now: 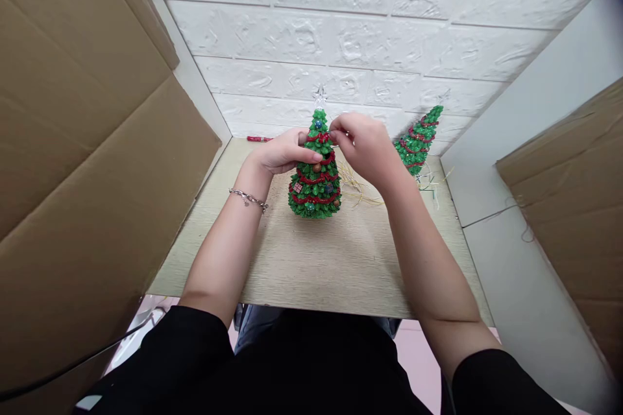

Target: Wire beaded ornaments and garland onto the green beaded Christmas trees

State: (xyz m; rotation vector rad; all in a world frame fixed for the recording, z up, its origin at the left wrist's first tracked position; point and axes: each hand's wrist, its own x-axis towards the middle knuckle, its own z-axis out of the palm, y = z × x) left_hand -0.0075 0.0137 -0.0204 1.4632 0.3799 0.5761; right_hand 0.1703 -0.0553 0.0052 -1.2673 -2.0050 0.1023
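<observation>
A small green Christmas tree figurine (315, 187) stands upright on the wooden table, with red garlands, tiny ornaments and a clear star (320, 96) on top. My left hand (291, 152) grips its left side, thumb across the front and fingers behind. At the tree's upper right, my right hand (364, 142) is closed with thumb and index finger pinched beside a red garland. Whatever is between those fingertips is too small to make out. Thin pale yellow wires (357, 185) lie behind and right of the tree, partly hidden by my right hand.
A second Christmas tree figurine (418, 139) leans at the back right, wires by its base. A red pen-like object (257, 139) lies at the back left. Cardboard (97, 110) flanks the left side, a white panel (516, 207) the right. A white brick-patterned wall (311, 32) rises behind the table (331, 266).
</observation>
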